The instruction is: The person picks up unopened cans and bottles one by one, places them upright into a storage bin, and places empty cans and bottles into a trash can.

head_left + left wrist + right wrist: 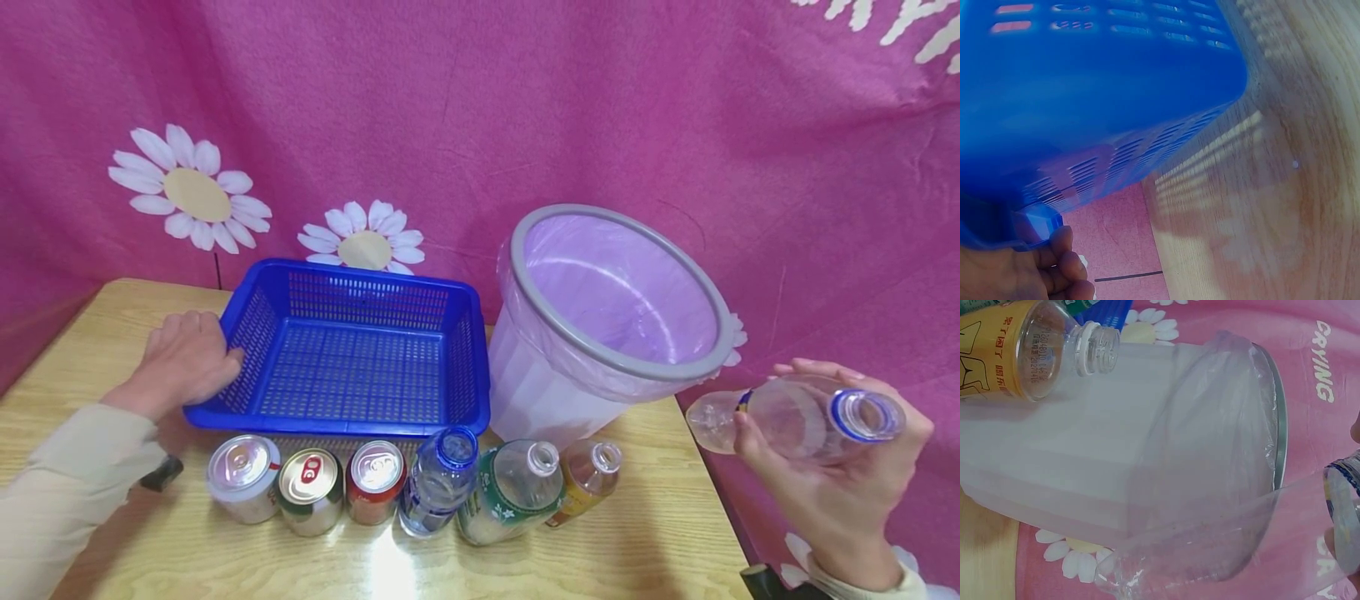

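At the left side of the blue plastic basket [352,425], my left hand [180,362] grips the rim. In the left wrist view its curled fingers [1069,269] show at the rim's underside. My right hand [847,492] holds a clear plastic bottle [795,412] off to the right of the table, fingers and thumb round its body. That bottle has a blue ring at its uncapped mouth and lies tilted, its mouth towards the right in the head view. The right wrist view shows the same clear bottle [1241,544] overlapping the bin [1104,444].
A lined bin [555,400] with a grey rim stands right of the basket. Along the front are several drink cans [310,492], a blue-necked bottle [438,483], a green-labelled bottle [510,492] and a yellow-labelled bottle [588,479]. Behind hangs a pink cloth [450,108].
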The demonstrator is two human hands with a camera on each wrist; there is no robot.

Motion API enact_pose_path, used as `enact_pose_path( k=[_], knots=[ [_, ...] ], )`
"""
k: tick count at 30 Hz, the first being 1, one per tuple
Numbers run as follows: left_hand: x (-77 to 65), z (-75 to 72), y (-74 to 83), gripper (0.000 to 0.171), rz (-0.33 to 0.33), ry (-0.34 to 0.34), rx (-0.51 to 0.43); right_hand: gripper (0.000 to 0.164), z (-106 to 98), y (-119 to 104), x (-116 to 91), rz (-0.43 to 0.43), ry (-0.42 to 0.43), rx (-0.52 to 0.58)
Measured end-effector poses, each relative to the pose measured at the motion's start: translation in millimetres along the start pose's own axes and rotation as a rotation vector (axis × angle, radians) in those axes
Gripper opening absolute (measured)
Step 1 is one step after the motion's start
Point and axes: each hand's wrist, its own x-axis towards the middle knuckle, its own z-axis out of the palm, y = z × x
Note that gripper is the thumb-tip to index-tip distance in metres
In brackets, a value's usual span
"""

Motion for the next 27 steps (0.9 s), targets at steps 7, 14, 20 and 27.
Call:
enact_pose_path(
  k=[7, 14, 20, 27],
  knots=[
    [-0.5, -0.6, 0.4, 0.051, -0.003, -0.004, 0.000, 0.061, 4, 0, 5, -0.003, 0.013, -0.004],
    [-0.6, -1.2, 1.4, 0.050, -0.003, -0.006, -0.003, 0.064, 8, 1, 9, -0.022, 0.051, 0.024],
    [-0.7, -1.4, 2.3, 0.049, -0.003, -0.001, -0.006, 0.066, 9, 2, 13, -0.037, 0.049, 0.009],
    [-1.4, -1.3, 2.3, 0.048, 0.002, 0.011, 0.002, 0.068, 11, 4, 17, -0.055, 0.056, -0.009]
  ],
)
